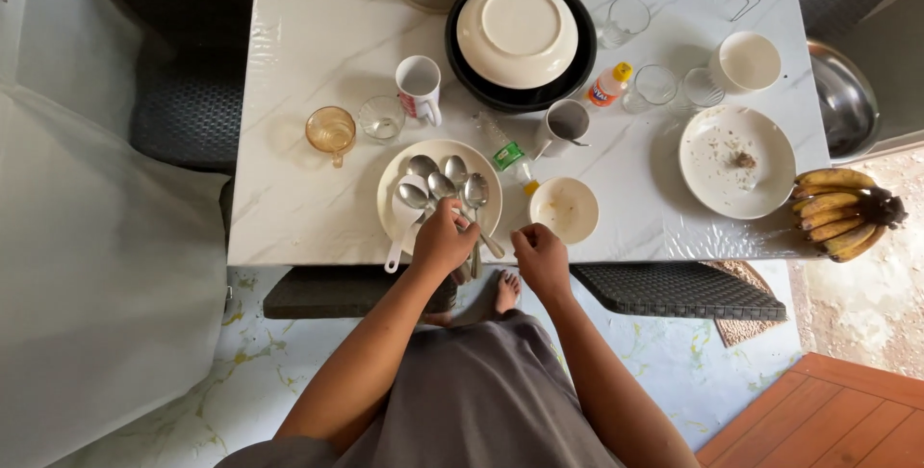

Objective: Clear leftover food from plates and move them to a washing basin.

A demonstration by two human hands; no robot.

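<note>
A round cream plate (395,189) near the table's front edge carries several metal spoons (445,179) and a white ladle-shaped spoon (404,222). My left hand (443,240) rests over the plate's near rim, fingers closed around the spoon handles. My right hand (541,256) hovers just right of the plate at the table edge, fingers curled, with nothing visible in it. A small cream bowl (564,209) sits just beyond my right hand.
On the white marble table (308,54): amber glass cup (330,131), clear glass (382,118), white mug (420,89), black pan holding an upturned cream plate (518,33), grey mug (566,124), small bottles, dirty plate (736,160), bananas (839,210). Dark wicker chairs surround it.
</note>
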